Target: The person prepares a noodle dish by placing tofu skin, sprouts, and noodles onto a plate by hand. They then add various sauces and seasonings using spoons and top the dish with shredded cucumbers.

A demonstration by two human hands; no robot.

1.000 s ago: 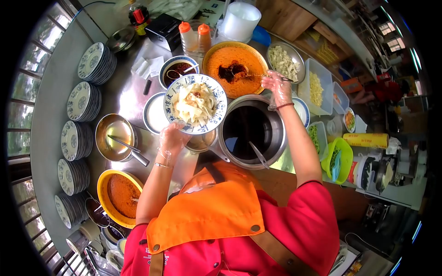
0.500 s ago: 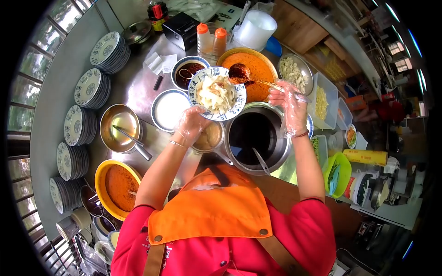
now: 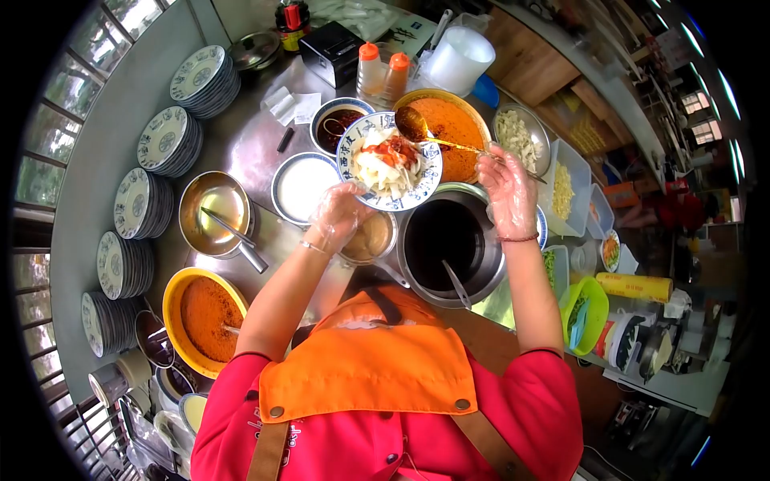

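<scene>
Red sauce [image 3: 393,147] sat on top of the noodles [image 3: 388,179]; 6 o'clock side was still bare. Left hand [image 3: 340,213] pinched the plate [image 3: 434,174] at 8 o'clock, off the dark pot's [image 3: 407,272] 11. Right hand [image 3: 508,192] pinched the ladle [image 3: 411,123] handle, bowl at plate's 1. Half a second earlier: noodles nearly plain, ladle loaded.

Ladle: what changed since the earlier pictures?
The ladle rose out of the orange sauce and moved left to the plate; more red sauce now lies on the noodles. Nothing was let go: the right hand still holds the ladle, the left hand the plate.
</scene>
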